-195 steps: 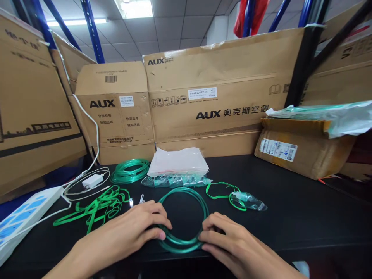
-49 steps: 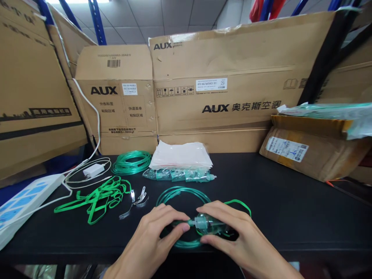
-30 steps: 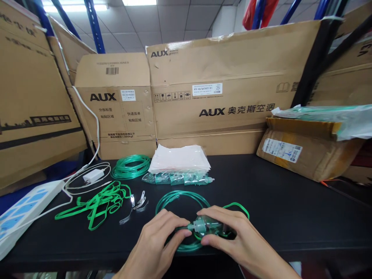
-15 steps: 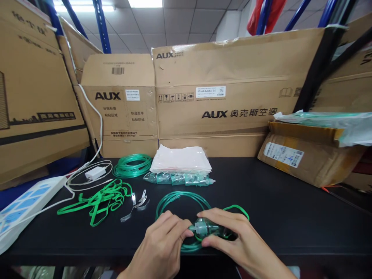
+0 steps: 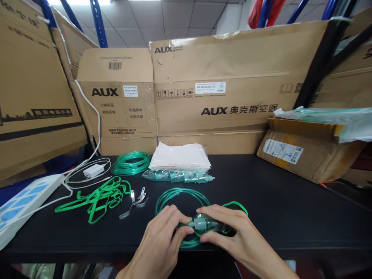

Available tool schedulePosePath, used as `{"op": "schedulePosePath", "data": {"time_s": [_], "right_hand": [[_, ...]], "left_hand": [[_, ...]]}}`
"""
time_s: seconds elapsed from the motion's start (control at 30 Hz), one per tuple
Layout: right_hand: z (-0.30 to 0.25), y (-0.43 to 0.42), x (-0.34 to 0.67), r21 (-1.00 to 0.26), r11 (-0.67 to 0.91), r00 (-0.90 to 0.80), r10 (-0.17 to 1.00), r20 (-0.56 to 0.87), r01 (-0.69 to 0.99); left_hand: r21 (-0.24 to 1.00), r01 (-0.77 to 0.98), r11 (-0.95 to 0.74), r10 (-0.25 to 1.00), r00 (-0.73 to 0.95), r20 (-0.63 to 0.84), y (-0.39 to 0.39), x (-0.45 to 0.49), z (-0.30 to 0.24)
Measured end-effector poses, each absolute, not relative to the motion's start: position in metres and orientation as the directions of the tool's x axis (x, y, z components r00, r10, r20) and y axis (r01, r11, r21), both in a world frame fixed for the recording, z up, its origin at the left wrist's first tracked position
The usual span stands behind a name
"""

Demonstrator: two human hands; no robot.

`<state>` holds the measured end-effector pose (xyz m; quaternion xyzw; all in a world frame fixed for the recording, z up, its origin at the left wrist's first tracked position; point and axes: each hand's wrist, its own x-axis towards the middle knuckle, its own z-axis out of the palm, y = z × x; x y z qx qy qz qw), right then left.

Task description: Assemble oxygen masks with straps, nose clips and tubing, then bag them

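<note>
While your left hand [image 5: 162, 236] pinches the tube [image 5: 192, 243] and half-curled right hand [image 5: 234, 228] grips the mask [image 5: 207, 224], you're apparently joining them, so push straight

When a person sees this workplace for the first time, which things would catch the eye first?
Probably the large AUX cartons, standing along the back of the black table. Next, near the front edge, the left hand pinches the pale connector of a clear mask that the right hand holds, over coiled green tubing. Tangled bright green straps also stand out, at left.
</note>
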<state>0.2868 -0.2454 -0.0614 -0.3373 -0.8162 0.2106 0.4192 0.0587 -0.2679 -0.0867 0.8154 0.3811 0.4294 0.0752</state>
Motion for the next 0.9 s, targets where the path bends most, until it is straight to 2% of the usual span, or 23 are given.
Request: {"op": "schedulePosePath", "data": {"time_s": [0.17, 0.27, 0.37, 0.5, 0.63, 0.9], "right_hand": [[-0.058, -0.248, 0.288, -0.618, 0.649, -0.417, 0.760, 0.499, 0.443], [-0.058, -0.250, 0.288, -0.601, 0.658, -0.404, 0.753, 0.520, 0.454], [-0.060, -0.250, 0.288, -0.571, 0.714, -0.399, 0.700, 0.593, 0.405], [-0.061, -0.249, 0.293, -0.458, 0.810, -0.421, 0.583, 0.695, 0.367], [-0.061, -0.250, 0.299, -0.375, 0.834, -0.464, 0.541, 0.701, 0.406], [-0.074, -0.246, 0.296, -0.392, 0.819, -0.498, 0.568, 0.656, 0.419]], "left_hand": [[0.480, 0.524, -0.704, 0.688, 0.335, 0.643, -0.265, 0.057, -0.088], [0.462, 0.509, -0.726, 0.670, 0.372, 0.642, -0.264, 0.054, -0.086], [0.431, 0.493, -0.756, 0.638, 0.407, 0.654, -0.264, 0.049, -0.085], [0.405, 0.477, -0.780, 0.606, 0.413, 0.680, -0.262, 0.047, -0.087], [0.370, 0.485, -0.792, 0.579, 0.406, 0.707, -0.259, 0.047, -0.089], [0.303, 0.532, -0.790, 0.559, 0.425, 0.711, -0.255, 0.046, -0.094]]}}
